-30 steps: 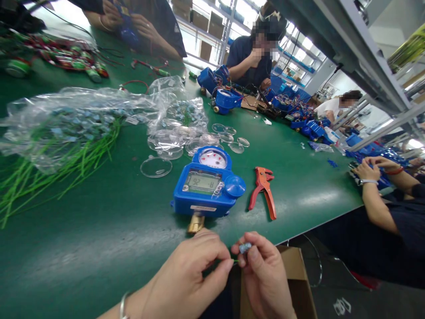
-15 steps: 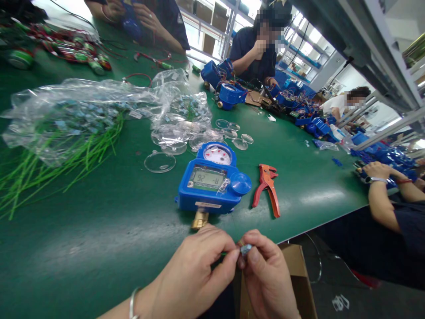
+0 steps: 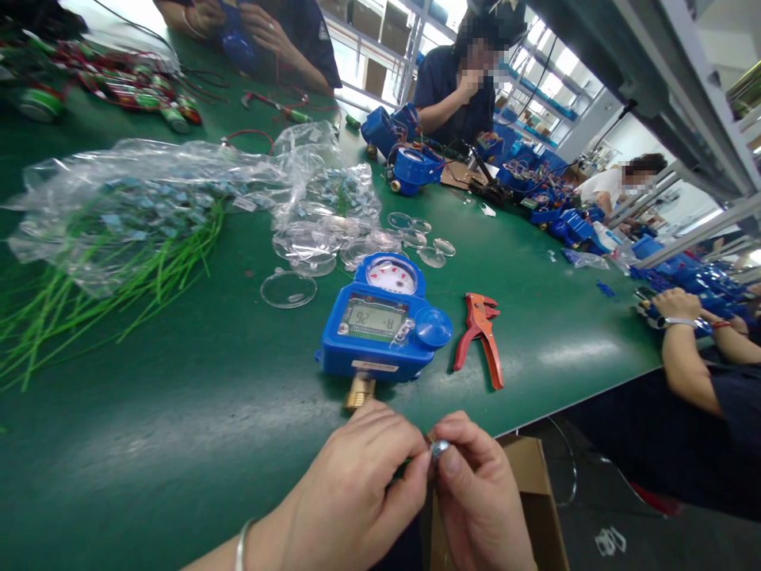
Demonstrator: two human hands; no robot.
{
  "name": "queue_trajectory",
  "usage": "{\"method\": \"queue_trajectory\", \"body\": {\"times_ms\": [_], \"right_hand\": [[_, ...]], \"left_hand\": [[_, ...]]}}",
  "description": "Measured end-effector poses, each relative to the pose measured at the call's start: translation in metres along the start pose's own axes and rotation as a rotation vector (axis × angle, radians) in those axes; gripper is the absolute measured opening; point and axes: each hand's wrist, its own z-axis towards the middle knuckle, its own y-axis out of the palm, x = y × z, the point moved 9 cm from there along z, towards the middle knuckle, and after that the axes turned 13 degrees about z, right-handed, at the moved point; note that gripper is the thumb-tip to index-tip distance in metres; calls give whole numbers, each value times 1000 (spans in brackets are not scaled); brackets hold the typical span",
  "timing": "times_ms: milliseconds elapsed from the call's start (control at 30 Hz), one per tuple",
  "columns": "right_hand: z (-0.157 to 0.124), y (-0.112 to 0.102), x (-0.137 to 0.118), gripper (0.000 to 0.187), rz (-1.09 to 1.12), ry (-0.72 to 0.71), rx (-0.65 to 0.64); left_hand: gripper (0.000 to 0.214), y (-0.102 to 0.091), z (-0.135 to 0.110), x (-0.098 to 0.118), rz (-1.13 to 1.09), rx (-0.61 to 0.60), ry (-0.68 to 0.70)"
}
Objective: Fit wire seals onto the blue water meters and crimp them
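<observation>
My right hand [image 3: 479,484] pinches a small light-blue wire seal [image 3: 438,449] between thumb and fingers, just past the table's front edge. My left hand [image 3: 362,484] is closed too, its thumb and forefinger pressed together at the seal's left side. The fingers cover most of the seal and its strand. Just beyond my hands a blue water meter [image 3: 374,329] lies on the table, its display lit and a brass threaded end [image 3: 360,392] towards my left hand. To the meter's right lie orange-red wire-stripping pliers [image 3: 480,337].
Clear plastic bags [image 3: 143,178] hold more seals with green strands [image 3: 160,274]. Clear round covers [image 3: 309,250] lie behind the meter. Battery packs [image 3: 136,91] and other blue meters [image 3: 416,168] stand farther back. Co-workers sit around the table; a cardboard box [image 3: 529,476] is below its edge.
The seal has turned slightly between my fingers, and the bit of green strand under my left fingers no longer shows. The meter and pliers stay where they were.
</observation>
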Motion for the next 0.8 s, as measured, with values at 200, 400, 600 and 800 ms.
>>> {"method": "queue_trajectory", "body": {"times_ms": [200, 400, 600, 800], "right_hand": [[-1, -7, 4, 45, 77, 19, 58], [0, -4, 2, 63, 59, -43, 58], [-5, 6, -10, 66, -108, -146, 37], [-13, 20, -25, 41, -489, -414, -81]], "left_hand": [[14, 4, -3, -3, -44, -18, -41], [16, 10, -11, -9, -115, 0, -71], [17, 19, -11, -15, -393, -233, -167], [13, 10, -11, -29, -662, -55, -321]]}}
